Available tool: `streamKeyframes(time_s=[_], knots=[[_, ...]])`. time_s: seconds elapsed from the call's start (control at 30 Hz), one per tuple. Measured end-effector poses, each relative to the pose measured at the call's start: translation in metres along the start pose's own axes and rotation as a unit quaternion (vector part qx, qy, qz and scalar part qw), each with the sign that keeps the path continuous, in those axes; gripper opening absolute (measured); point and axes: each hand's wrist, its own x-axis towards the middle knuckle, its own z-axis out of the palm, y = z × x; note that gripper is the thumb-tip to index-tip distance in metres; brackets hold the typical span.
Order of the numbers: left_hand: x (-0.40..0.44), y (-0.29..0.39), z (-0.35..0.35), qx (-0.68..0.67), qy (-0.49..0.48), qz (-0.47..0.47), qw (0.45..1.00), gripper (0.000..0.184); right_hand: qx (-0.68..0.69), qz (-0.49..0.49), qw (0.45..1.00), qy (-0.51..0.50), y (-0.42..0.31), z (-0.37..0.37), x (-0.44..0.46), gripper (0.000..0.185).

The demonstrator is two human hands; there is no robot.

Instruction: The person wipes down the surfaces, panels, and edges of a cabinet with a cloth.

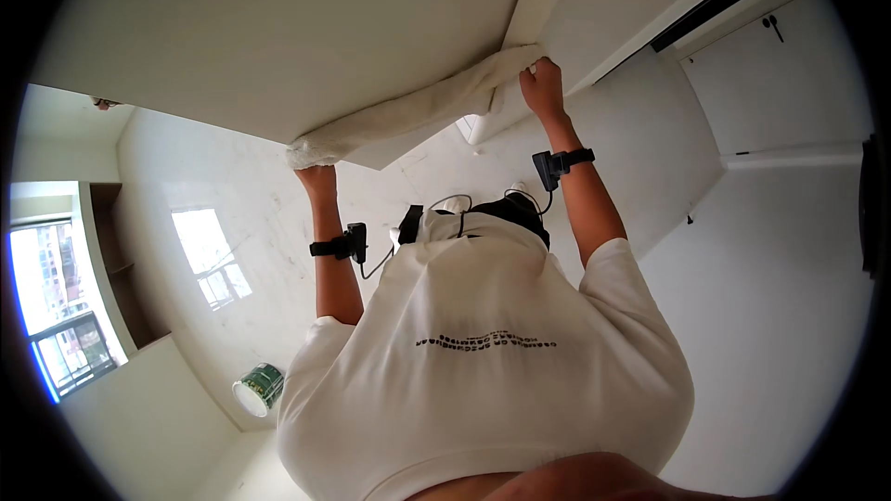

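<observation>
A long white fluffy cloth (408, 111) is stretched between my two hands, along the lower edge of a large white panel (278, 28). My left hand (318, 181) is closed on the cloth's left end, and the bunched fabric hides most of its fingers. Higher up on the other side, my right hand (543, 88) is curled in a fist around the cloth's right end, close to a pale upright surface (594, 9). The middle of the cloth lies against the panel's edge and sags slightly.
Below is a glossy pale floor (269, 250). A green and white bucket (260, 388) stands by the wall at lower left. Brown shelves (113, 250) and a window (65, 288) are on the left. At right is a white door (780, 74) with a dark handle.
</observation>
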Motion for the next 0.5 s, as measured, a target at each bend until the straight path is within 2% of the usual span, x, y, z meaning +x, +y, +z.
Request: streamKeyframes(time_s=[0.1,0.13,0.23,0.3,0.4,0.43,0.47,0.5], knots=[[0.009,0.021,-0.013,0.001,-0.009,-0.019,1.0,0.033,-0.034,-0.055,0.998,-0.012,-0.035,-0.037,0.022,0.013],[0.014,0.04,-0.017,-0.019,0.005,-0.001,1.0,0.033,-0.042,-0.079,0.996,-0.009,-0.053,-0.052,0.031,0.013],[0.031,0.091,-0.015,-0.049,0.04,0.06,0.996,0.037,0.094,-0.194,0.967,0.139,-0.095,-0.083,0.054,0.017],[0.036,0.111,-0.012,-0.031,0.059,0.107,0.992,0.045,0.081,-0.203,0.967,0.131,-0.105,-0.106,0.062,0.021],[0.034,0.098,-0.02,0.012,0.146,0.084,0.986,0.047,0.038,-0.2,0.974,0.097,-0.099,-0.095,0.066,0.019],[0.03,0.088,-0.021,-0.006,0.17,0.048,0.984,0.052,0.021,-0.194,0.977,0.087,-0.089,-0.084,0.066,0.017],[0.022,0.077,-0.017,0.008,0.159,0.092,0.983,0.053,0.002,-0.181,0.982,0.061,-0.079,-0.075,0.063,0.014],[0.011,0.081,-0.008,0.007,0.175,0.04,0.984,0.05,-0.016,-0.167,0.985,0.033,-0.068,-0.066,0.056,0.011]])
